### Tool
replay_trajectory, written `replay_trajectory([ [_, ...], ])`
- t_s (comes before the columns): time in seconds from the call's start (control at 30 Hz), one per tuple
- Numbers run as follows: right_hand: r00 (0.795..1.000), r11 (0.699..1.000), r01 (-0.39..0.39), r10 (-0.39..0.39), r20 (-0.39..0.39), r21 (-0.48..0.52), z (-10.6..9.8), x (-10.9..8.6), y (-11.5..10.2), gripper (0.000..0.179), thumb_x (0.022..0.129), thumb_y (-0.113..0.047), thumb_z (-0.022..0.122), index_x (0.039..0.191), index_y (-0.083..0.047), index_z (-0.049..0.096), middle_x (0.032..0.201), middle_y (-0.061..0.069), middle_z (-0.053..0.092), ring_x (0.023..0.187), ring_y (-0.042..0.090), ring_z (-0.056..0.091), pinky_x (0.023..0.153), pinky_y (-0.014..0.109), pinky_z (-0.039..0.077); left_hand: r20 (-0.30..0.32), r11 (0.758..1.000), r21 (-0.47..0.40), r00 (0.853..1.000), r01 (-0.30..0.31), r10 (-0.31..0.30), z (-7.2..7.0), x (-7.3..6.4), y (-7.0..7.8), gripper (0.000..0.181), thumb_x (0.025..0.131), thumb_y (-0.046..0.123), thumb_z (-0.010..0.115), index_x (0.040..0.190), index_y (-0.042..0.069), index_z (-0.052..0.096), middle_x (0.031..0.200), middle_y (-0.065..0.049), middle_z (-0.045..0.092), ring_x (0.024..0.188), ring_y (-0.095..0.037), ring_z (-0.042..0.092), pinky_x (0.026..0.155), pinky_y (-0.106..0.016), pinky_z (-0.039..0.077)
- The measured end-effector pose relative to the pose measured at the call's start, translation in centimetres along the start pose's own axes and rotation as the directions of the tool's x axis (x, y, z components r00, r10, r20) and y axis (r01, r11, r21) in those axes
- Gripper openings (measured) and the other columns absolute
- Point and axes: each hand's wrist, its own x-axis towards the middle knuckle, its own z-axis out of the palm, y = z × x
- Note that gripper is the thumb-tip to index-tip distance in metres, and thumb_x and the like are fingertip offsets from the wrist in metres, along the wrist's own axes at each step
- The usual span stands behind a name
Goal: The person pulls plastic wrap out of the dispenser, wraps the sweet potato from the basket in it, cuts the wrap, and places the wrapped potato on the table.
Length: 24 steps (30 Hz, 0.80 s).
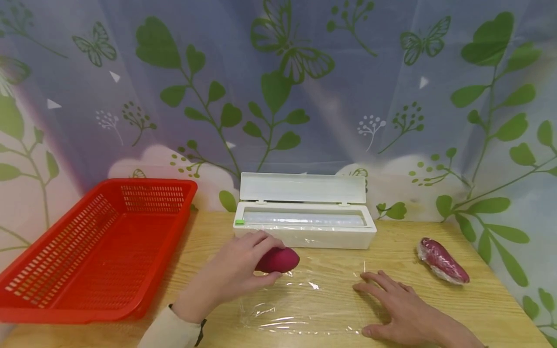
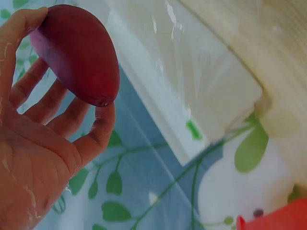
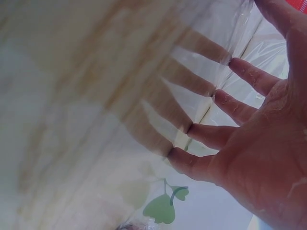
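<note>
My left hand (image 1: 241,266) grips a smooth reddish-purple sweet potato (image 1: 279,260) between thumb and fingers, above a sheet of cling film (image 1: 300,309). In the left wrist view the sweet potato (image 2: 81,55) shows a small tip at one end. The transparent film lies over the wood table in front of a white cling film box (image 1: 304,238), whose lid stands up at the back and whose roll shows inside. My right hand (image 1: 398,309) has its fingers spread, the fingertips touching the table at the film's right edge; the right wrist view shows the fingers (image 3: 206,136) fairly straight.
A red plastic basket (image 1: 152,270) stands at the left. Near the table's right side lies another sweet potato (image 1: 443,261), wrapped in film. A patterned curtain (image 1: 330,121) with leaves and butterflies hangs close behind the box.
</note>
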Motion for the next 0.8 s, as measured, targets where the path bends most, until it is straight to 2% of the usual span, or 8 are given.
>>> replay_trajectory([
  [0.23,0.999,0.999,-0.028,0.028,0.032,0.020,-0.2,0.1,-0.2,0.076,0.085,-0.068,0.068,0.148,-0.031,0.048,0.157,0.011,0.041,0.142,0.054,0.039,0.092,0.084,0.036,0.099,0.998,-0.057,0.995,-0.012,0.017,2.6,1.1,1.1,0.045,0.085,0.036,0.081,0.124,0.020,0.063,0.114,0.003,0.068,0.093,-0.011,0.066,0.078,-0.029,0.055],
  [0.43,0.999,0.997,-0.039,0.038,0.013,0.071,0.1,-0.6,-0.1,0.074,0.089,-0.066,0.066,0.151,-0.030,0.046,0.162,0.010,0.040,0.148,0.049,0.033,0.093,0.085,0.033,0.164,0.999,-0.041,0.986,-0.011,0.018,4.4,1.8,1.9,0.044,0.086,0.039,0.080,0.123,0.020,0.064,0.112,0.002,0.068,0.093,-0.011,0.066,0.081,-0.028,0.056],
  [0.63,0.999,0.996,-0.037,0.035,0.027,0.079,0.2,-0.7,0.0,0.074,0.089,-0.066,0.065,0.151,-0.031,0.045,0.163,0.010,0.038,0.149,0.049,0.032,0.093,0.086,0.032,0.185,1.000,-0.023,0.983,0.011,-0.007,5.5,2.0,2.5,0.040,0.087,0.039,0.080,0.120,0.020,0.065,0.111,0.003,0.068,0.093,-0.009,0.066,0.080,-0.027,0.055],
  [0.8,1.000,1.000,-0.016,0.015,0.015,0.019,0.1,-0.2,0.1,0.077,0.086,-0.068,0.067,0.151,-0.032,0.045,0.160,0.011,0.040,0.144,0.049,0.038,0.093,0.082,0.037,0.234,0.999,-0.010,0.972,0.039,-0.036,6.1,2.5,2.8,0.040,0.089,0.039,0.078,0.121,0.021,0.064,0.111,0.004,0.067,0.090,-0.008,0.063,0.078,-0.025,0.054],
])
